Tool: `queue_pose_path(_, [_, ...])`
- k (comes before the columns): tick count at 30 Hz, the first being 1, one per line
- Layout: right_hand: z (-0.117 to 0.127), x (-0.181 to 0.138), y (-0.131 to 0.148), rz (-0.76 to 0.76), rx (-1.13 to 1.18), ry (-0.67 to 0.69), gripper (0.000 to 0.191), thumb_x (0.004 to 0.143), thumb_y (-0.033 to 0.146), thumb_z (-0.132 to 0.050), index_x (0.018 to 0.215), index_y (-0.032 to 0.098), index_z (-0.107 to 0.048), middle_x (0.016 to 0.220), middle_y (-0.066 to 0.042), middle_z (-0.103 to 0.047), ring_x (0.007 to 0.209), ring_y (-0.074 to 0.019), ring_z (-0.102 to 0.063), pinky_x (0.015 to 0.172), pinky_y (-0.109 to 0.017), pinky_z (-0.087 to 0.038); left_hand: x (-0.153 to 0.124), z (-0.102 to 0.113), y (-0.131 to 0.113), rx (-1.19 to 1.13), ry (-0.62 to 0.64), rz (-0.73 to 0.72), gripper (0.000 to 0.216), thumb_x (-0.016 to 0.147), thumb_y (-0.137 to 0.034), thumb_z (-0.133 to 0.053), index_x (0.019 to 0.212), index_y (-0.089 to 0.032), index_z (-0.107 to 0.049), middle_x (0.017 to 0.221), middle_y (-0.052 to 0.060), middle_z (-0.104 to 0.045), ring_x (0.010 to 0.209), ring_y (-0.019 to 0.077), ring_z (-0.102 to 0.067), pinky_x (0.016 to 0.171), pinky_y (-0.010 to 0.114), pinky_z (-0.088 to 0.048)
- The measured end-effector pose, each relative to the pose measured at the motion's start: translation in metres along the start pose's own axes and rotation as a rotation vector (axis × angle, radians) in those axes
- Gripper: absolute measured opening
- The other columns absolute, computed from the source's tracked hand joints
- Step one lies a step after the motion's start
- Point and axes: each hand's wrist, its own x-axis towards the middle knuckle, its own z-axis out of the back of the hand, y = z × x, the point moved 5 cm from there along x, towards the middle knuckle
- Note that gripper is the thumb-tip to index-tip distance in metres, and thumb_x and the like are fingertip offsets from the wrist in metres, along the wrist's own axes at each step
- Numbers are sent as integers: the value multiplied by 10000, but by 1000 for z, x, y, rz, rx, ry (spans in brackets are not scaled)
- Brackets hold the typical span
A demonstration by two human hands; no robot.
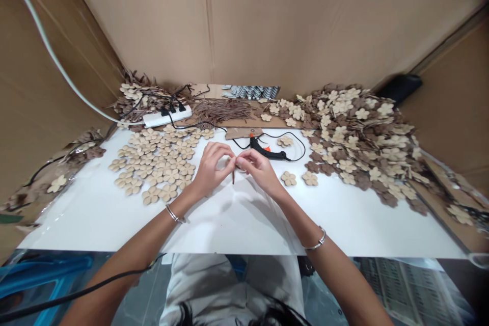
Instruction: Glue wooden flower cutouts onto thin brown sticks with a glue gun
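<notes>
My left hand (211, 165) and my right hand (257, 167) meet over the middle of the white table (237, 224). Their fingertips pinch together on a small flower piece with a thin brown stem (233, 175) that hangs down between them. The flower itself is mostly hidden by my fingers. A black and orange glue gun (267, 152) lies just behind my right hand. Two loose beige flowers (289, 179) lie right of my right hand.
Several beige flowers (160, 163) are spread at the left. A heap of brown and beige flowers (362, 137) fills the right. A white power strip (167, 116), a bundle of brown stems (223, 110) and cardboard walls stand behind.
</notes>
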Motion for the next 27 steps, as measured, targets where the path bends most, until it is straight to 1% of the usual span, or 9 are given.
queue_pose_path(6, [1, 1, -4, -84, 134, -10, 294, 860, 475, -606, 959, 198, -597, 910, -38, -687, 695, -119, -578, 590, -237, -459, 5, 14, 23, 19, -158, 197, 79, 888, -260, -584, 834, -207, -607, 914, 37, -631, 911, 189, -535, 833, 322, -416])
queue_pose_path(11, [10, 4, -7, -119, 252, -118, 327, 821, 469, -642, 1018, 216, -583, 901, -34, -679, 638, -118, -582, 519, -235, -461, 4, 39, 71, -130, -446, 445, 109, 911, -274, -518, 849, -193, -557, 840, 13, -577, 794, 150, -526, 742, 267, -413])
queue_pose_path(14, [19, 7, -11, -100, 236, -227, 297, 806, 459, -653, 967, 215, -598, 968, -40, -661, 670, -121, -584, 496, -227, -456, 1, 49, 97, -159, -530, 511, 107, 918, -230, -457, 839, -198, -522, 834, 7, -558, 820, 151, -533, 797, 272, -418])
queue_pose_path(16, [28, 8, -13, -82, 194, -324, 259, 806, 452, -650, 888, 211, -599, 915, -28, -640, 661, -118, -565, 475, -218, -433, 0, 50, 107, -89, -500, 535, 116, 914, -206, -437, 829, -202, -514, 856, 17, -564, 870, 169, -532, 839, 294, -411])
queue_pose_path(18, [37, 8, -15, -67, 155, -409, 241, 815, 441, -642, 794, 210, -576, 770, 1, -590, 598, -109, -518, 455, -214, -393, -1, 48, 110, 21, -426, 544, 128, 910, -197, -430, 809, -205, -508, 857, 31, -565, 886, 191, -520, 854, 324, -404])
queue_pose_path(20, [45, 9, -15, -35, 120, -469, 286, 826, 428, -635, 683, 204, -530, 650, 28, -503, 531, -92, -452, 455, -217, -357, 0, 42, 109, 140, -316, 517, 138, 900, -192, -434, 778, -206, -497, 828, 39, -558, 868, 209, -509, 853, 350, -403])
queue_pose_path(23, [51, 8, -13, 15, 89, -498, 386, 847, 418, -612, 573, 191, -465, 602, 34, -450, 500, -75, -404, 476, -226, -340, 1, 31, 105, 254, -117, 430, 127, 882, -203, -462, 771, -201, -523, 816, 49, -576, 850, 225, -512, 853, 372, -414])
queue_pose_path(25, [51, 9, -12, 12, 98, -490, 352, 859, 410, -586, 598, 189, -501, 599, 28, -477, 504, -79, -420, 483, -226, -345, 1, 24, 104, 276, -13, 370, 104, 866, -182, -480, 844, -192, -581, 884, 67, -617, 877, 234, -532, 882, 390, -420])
queue_pose_path(27, [49, 9, -14, -6, 134, -478, 228, 844, 381, -579, 718, 192, -572, 644, 20, -543, 513, -87, -455, 473, -223, -350, 0, 20, 104, 287, 43, 329, 173, 847, -141, -485, 940, -187, -624, 975, 83, -640, 917, 240, -551, 924, 411, -417])
